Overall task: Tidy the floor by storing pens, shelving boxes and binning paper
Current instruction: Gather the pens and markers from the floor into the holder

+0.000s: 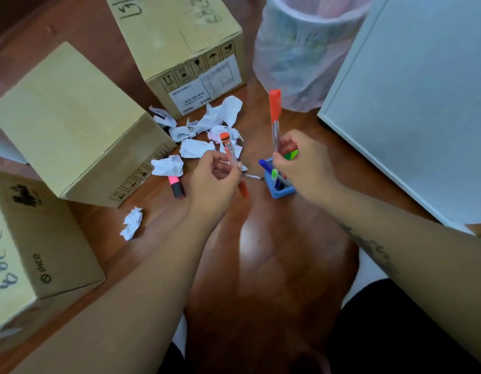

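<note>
- The blue pen holder (pixel 281 190) is standing on the wooden floor (pixel 263 255), with a blue pen (pixel 264 164) and a green-tipped one sticking out of it.
- The right hand (pixel 301 168) is hovering directly over the holder, its fingers pinching a clear pen with a red cap (pixel 275 109), cap upward.
- The left hand (pixel 215 182) is sitting just left of the holder, its fingers curling round an orange-capped marker (pixel 225 143) and at least one more pen.
- A pink highlighter (pixel 176 185) is lying on the floor further left of the holder.
- Crumpled paper (pixel 207 125) is lying scattered beyond and left of the holder, with one loose paper ball (pixel 132 224) nearer the camera.
- Three cardboard boxes are sitting left of the holder: a middle box (pixel 72 117), a far box (pixel 180 41) and a near box (pixel 31 238).
- A lined waste bin (pixel 301 49) is standing beyond the holder, and a white cabinet (pixel 423 90) is standing to its right.
</note>
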